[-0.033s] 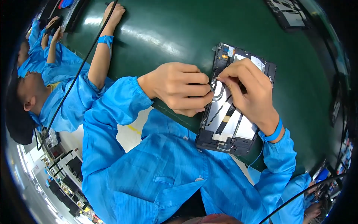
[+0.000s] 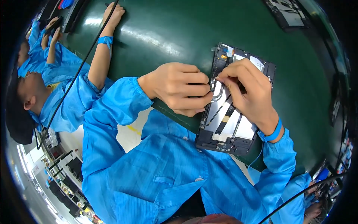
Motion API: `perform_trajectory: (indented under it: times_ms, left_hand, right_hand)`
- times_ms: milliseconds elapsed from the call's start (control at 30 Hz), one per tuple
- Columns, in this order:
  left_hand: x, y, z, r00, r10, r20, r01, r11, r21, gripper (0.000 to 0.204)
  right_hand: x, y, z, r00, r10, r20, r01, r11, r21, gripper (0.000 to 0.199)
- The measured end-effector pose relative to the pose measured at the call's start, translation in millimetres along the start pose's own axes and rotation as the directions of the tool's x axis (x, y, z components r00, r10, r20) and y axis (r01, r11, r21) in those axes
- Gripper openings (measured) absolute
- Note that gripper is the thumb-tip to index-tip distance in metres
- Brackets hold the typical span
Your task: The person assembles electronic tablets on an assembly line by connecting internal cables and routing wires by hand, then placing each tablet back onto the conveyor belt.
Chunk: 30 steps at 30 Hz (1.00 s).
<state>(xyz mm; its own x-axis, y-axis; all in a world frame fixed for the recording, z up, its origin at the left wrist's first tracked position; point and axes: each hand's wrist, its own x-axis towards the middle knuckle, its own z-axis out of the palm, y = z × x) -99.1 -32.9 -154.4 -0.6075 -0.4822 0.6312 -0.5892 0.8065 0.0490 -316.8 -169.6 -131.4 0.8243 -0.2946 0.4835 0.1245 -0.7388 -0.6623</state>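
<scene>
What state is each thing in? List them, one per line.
Left hand: fingers curled, beside the near device's left edge.
Right hand: thumb and forefinger pinched; whether they hold anything is too small to tell.
Near device: uncovered, inner parts exposed.
Far device: uncovered, lying on the table.
Blue wrist strap: worn around the right wrist.
Table: shiny.

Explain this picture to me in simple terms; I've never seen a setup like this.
There's no robot: these are a person's bare hands, seen from a wide camera worn on the head, looking down. On the green table is what looks like an opened tablet; a similar one lies at upper right. The right hand bends its fingers to the tablet's left edge, the left hand beside them. Anything held is too small to tell.
</scene>
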Motion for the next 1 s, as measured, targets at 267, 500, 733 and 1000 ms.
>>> perform_trajectory:
  times_ms: [267, 500, 733, 1000]
  left_hand:
    - [-2, -1, -2, 0.999, 0.044, 0.013, -0.044, 0.999, -0.012, 0.038]
    - [1, -2, -2, 1.000, 0.027, 0.015, -0.027, 1.000, 0.004, 0.035]
    - [5, -13, -5, 1.000, -0.019, 0.007, 0.018, 0.998, 0.062, 0.027]
    - [0, -29, -5, 0.999, -0.033, -0.005, 0.033, 0.998, 0.050, 0.027]
  right_hand:
    - [-1, -1, -1, 0.999, 0.034, -0.020, -0.034, 0.999, 0.024, 0.016]
    - [-2, 0, 1, 0.999, 0.033, -0.034, -0.031, 0.998, 0.058, 0.015]
    - [3, -12, -4, 0.981, 0.195, -0.010, -0.193, 0.976, 0.105, 0.019]
    - [19, -7, -4, 0.963, 0.269, 0.004, -0.267, 0.955, 0.126, 0.025]
